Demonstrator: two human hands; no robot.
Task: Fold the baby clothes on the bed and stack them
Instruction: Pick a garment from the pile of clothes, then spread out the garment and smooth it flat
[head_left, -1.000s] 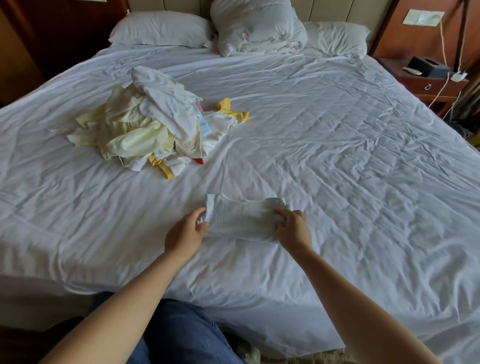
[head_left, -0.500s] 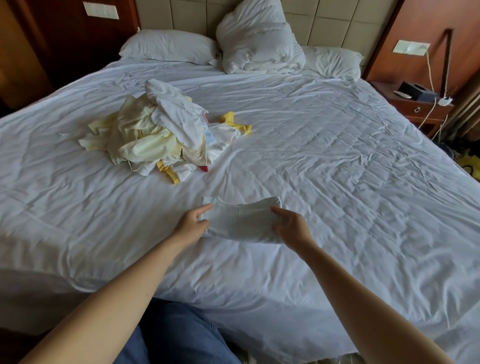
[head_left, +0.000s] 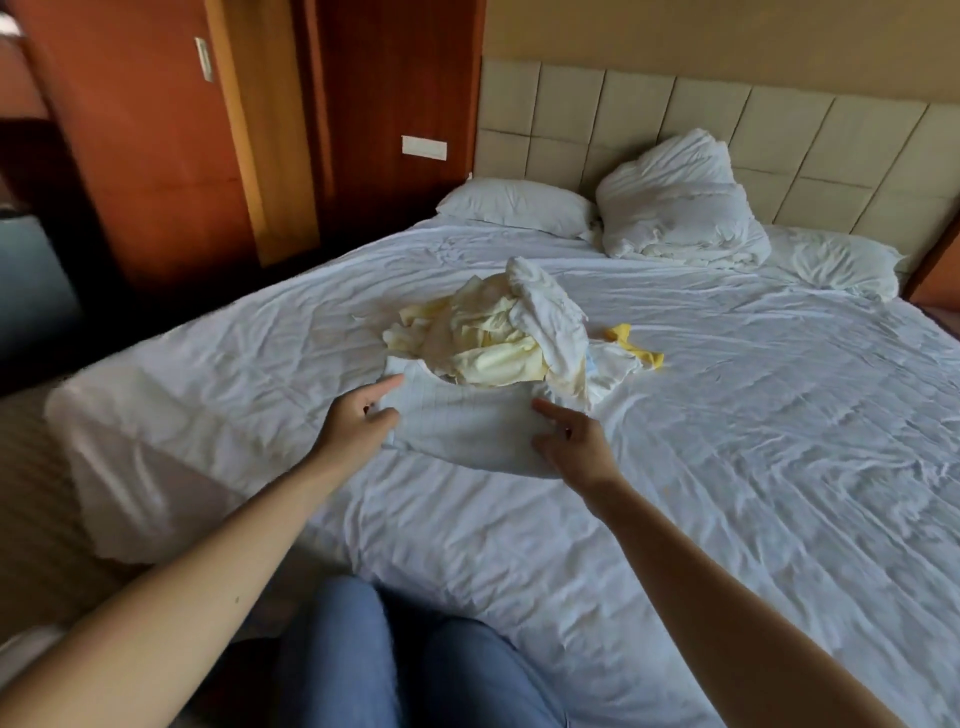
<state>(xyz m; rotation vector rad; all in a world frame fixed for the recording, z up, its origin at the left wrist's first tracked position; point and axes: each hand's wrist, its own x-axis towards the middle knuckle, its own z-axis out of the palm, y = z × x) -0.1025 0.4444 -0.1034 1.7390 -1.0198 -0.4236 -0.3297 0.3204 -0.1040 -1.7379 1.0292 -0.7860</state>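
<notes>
Folded grid-print garment (head_left: 467, 428) held above bed (head_left: 727, 493), toward bed's left edge, just before unfolded pile (head_left: 498, 338). Its left end pinched by left grip (head_left: 358, 423), right end by right grip (head_left: 574, 449); long axis spans between them, both equally near. No legible writing or labels

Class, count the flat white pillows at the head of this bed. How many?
2. One pillow lies left of the bundled duvet; the other pillow lies right of it. The duvet may hide more.
</notes>
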